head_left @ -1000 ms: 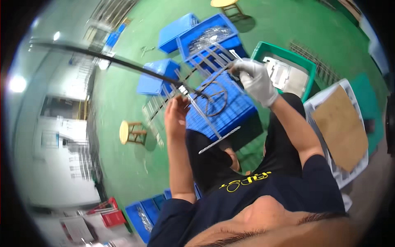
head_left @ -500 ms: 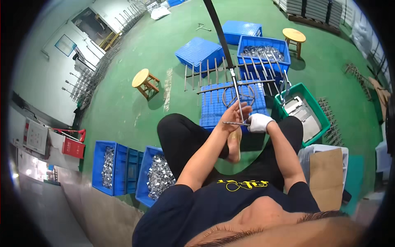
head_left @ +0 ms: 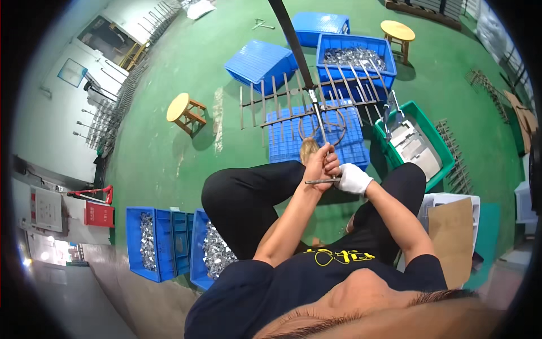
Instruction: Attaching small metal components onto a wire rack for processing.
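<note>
A T-handle wrench (head_left: 319, 120) reaches from my hands to the dark central bar (head_left: 295, 42) of a pronged metal rack (head_left: 276, 117). My bare left hand (head_left: 322, 165) is closed around its shaft near the crossbar. In a white glove, my right hand (head_left: 354, 179) grips the right end of that crossbar, whose left end sticks out past my left wrist. The rack's rows of thin prongs extend over an upturned blue crate (head_left: 288, 148), with a dark ring (head_left: 343, 133) among them. My right fingertips are partly hidden.
Blue bins of small metal parts stand at the far side (head_left: 385, 73) and lower left (head_left: 164, 274). To the right are a green bin (head_left: 449, 164) with flat pale pieces and cardboard (head_left: 450, 243). Wooden stools stand left (head_left: 179, 107) and far right (head_left: 398, 30).
My left hand has gone from spread fingers beside the shaft to a closed grip on it. The right hand stays on the crossbar. The view has shifted slightly, and my left leg has moved.
</note>
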Demonstrator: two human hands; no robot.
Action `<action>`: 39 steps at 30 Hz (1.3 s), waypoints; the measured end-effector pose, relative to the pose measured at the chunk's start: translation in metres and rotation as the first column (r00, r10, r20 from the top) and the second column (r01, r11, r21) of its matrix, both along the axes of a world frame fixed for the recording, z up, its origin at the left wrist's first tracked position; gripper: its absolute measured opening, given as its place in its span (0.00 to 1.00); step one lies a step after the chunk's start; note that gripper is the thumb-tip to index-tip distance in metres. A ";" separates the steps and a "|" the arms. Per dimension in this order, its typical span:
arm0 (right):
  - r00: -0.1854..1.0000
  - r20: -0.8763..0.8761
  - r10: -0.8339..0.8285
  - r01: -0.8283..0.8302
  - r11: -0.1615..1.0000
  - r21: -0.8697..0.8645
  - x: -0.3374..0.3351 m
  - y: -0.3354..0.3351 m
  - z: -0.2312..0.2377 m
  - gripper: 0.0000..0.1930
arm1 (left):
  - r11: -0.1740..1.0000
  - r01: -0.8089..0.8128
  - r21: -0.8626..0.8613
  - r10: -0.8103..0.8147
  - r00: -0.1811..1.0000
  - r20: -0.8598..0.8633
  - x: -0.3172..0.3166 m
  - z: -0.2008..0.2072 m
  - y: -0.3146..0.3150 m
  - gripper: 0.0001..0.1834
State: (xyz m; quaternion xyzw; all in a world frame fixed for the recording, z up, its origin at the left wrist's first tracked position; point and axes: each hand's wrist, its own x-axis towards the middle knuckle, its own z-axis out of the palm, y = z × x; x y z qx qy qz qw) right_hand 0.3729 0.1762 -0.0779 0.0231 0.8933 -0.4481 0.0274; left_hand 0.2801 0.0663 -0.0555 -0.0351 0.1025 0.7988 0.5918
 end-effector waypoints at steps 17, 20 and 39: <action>0.950 -0.311 -0.011 0.008 1.000 -0.009 -0.016 0.007 -0.032 0.08 | 0.828 -0.252 -0.500 0.042 0.918 -0.393 0.007 0.024 0.033 0.11; 0.971 -0.240 -0.012 0.046 0.990 0.135 -0.002 -0.002 -0.008 0.08 | 0.876 -0.179 -0.448 0.044 0.954 -0.296 0.007 0.027 0.021 0.12; 0.908 -0.238 -0.344 0.369 0.927 0.072 0.016 -0.014 0.017 0.12 | 0.821 -0.342 -0.457 -0.252 0.502 -0.828 0.012 0.018 0.022 0.20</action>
